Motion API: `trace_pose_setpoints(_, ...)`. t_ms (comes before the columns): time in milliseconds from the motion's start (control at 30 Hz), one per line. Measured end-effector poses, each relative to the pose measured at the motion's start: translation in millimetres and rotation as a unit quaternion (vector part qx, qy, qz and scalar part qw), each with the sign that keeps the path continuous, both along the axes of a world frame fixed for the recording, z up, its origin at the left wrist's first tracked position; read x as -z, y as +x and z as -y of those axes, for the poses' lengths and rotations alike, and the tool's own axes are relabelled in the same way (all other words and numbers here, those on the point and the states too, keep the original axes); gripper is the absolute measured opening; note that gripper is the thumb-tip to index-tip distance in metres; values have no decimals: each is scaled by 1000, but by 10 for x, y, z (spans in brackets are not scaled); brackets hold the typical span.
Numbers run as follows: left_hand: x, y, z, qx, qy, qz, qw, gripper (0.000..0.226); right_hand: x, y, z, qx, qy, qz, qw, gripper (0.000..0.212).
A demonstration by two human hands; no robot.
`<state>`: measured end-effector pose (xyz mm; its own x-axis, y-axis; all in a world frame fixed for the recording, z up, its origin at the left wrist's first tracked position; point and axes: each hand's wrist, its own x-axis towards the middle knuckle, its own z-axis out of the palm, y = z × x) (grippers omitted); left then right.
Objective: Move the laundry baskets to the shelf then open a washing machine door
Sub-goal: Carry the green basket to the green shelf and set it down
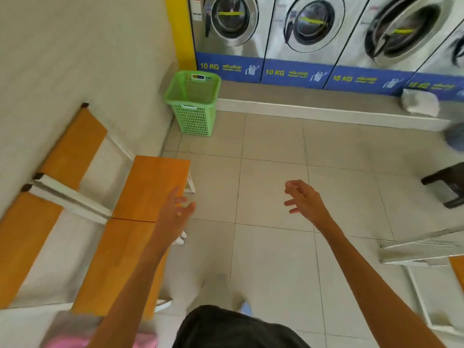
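Nearest, both hands are reaching forward over the tiled floor (271, 187) with nothing in them: the left hand (175, 212) is spreading wide beside the orange shelf (150, 187), and the right hand (305, 198) is curling loosely, fingers apart. Farther off, a green laundry basket (193, 101) is standing upright in the corner, just beside the wall. Beyond it, the washing machine doors (231, 18) are sitting closed. The basket looks light and tall, so a one-sided grab is likely tipping it.
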<state>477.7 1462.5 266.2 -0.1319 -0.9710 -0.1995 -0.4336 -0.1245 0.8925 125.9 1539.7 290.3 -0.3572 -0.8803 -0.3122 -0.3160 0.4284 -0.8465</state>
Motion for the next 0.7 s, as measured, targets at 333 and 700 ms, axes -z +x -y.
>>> trace_pose_setpoints(333,211,-1184,2193,0,1,-6,1000,67,119,-1151,2150,7,6,7,1000,32)
trace_pose_setpoints(700,146,-2111,5133,-46,50,-31,997,64,-53,-2207,5145,-42,17,10,999,38)
